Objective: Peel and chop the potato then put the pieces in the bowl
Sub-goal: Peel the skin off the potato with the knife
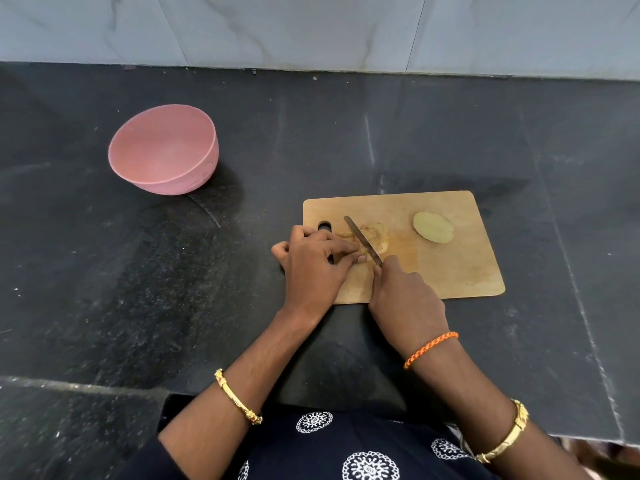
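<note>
A wooden cutting board (450, 268) lies on the dark counter. On its left part sits a sliced potato half (375, 235). My left hand (315, 261) presses its fingertips on that potato's near left side. My right hand (405, 296) grips the handle of a knife (362, 239), whose blade lies across the potato, tip pointing away to the left. A second potato half (433, 226) rests cut side down on the board's far right part, apart from both hands. A pink bowl (164, 150), with nothing in it, stands far left on the counter.
The black stone counter (173, 289) spreads around the board and ends at a grey tiled wall (311, 29) at the back. The counter's near edge runs just in front of my patterned dark clothing (346, 452).
</note>
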